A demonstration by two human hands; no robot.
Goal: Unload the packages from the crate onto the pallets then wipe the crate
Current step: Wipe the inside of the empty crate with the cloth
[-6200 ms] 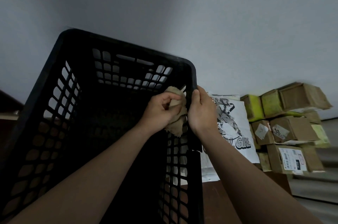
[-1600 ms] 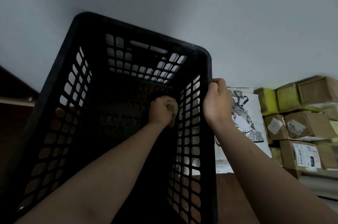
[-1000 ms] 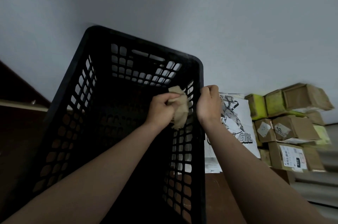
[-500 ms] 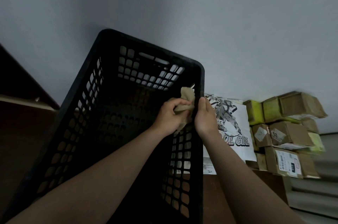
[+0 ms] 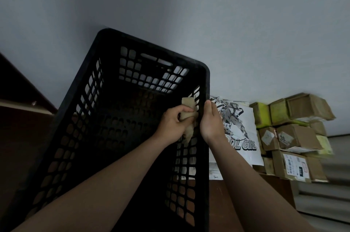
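Clamped in the curled fingers of the left hand (image 5: pixel 173 121), a crumpled beige cloth (image 5: pixel 187 107) bears against the inner face of the right side wall of the black perforated plastic crate (image 5: pixel 151 49), just under its rim. The right hand (image 5: pixel 212 121) grips that rim from the outer side. Just right of the crate lie a white printed mailer bag (image 5: pixel 239 129) and stacked brown and yellow cardboard packages (image 5: pixel 295 137).

Dim, flat lighting; crate (image 5: pixel 151 49) interior nearly black. Wide-angle bending at edges; boxes (image 5: pixel 295 137) at right smeared by blur.
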